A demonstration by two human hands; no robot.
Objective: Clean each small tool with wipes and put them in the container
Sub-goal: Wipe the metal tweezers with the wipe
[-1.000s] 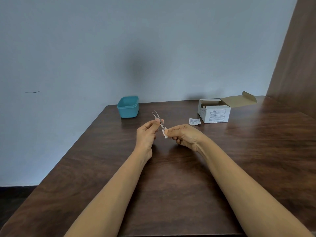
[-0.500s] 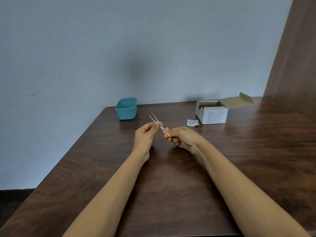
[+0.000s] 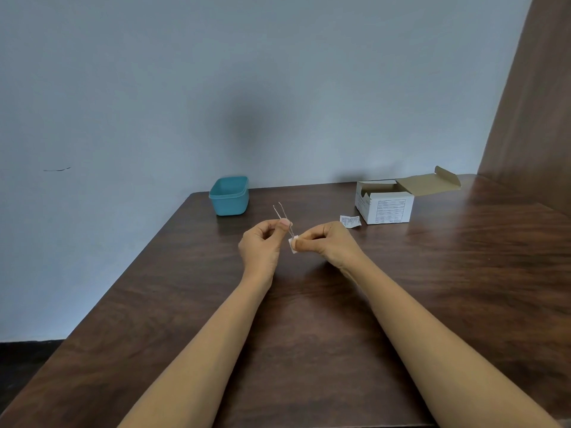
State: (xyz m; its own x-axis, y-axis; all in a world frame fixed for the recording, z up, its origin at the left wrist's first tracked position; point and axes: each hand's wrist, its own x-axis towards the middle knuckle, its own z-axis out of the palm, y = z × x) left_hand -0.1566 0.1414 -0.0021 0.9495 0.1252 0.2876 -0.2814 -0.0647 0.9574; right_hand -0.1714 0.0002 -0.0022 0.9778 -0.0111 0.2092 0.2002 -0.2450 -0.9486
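Shift of wipe [image 3: 293, 244], seemingly down the tweezers [image 3: 282, 214]

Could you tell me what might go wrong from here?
1. The left hand pinches the thin tweezers at one spot; a tug from the wipe in the right hand could pull them loose onto the table.
2. The stretch that hand covers may go unwiped.
3. The container stands by the table's far corner; a careless drop could miss.
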